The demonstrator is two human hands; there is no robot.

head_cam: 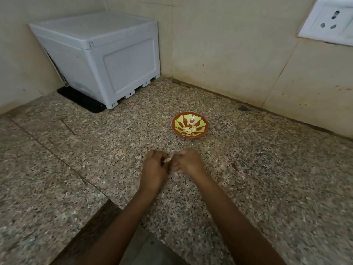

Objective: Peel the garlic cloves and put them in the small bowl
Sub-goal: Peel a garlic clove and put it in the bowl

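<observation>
"Two hands low in the middle, nearly touching, forearms reaching in from the bottom edge. What's between them?"

"One pale garlic clove point(168, 159). Left hand point(154, 169): fingers curled in, clove pinched at the fingertips. Right hand point(188, 163): also curled, thumb and fingertips nipping the clove's near end. Motion blur there, so I cannot tell skin from flesh."

"Clove off the surface?"

"Held just above the speckled brown-grey granite counter point(257, 169), as far as I can judge. Both hands sit on or barely over the stone."

"Bowl?"

"Small round bowl, red rim, yellow-green and red pattern inside point(191, 137). It stands on the counter beyond the hands, a little to the right, apart from them. Upright."

"Contents?"

"Several peeled cream-coloured cloves point(188, 130) heaped at its bottom. Count unclear. A bright glint on the inner wall above them."

"Surroundings?"

"Far left corner: white plastic box with a panelled front point(107, 60), resting on a black mat point(82, 101) against the beige tiled wall point(219, 44). Top right: white wall socket point(328, 20). Small pale flecks lie on the counter to the right of the right hand, too small to identify."
</observation>
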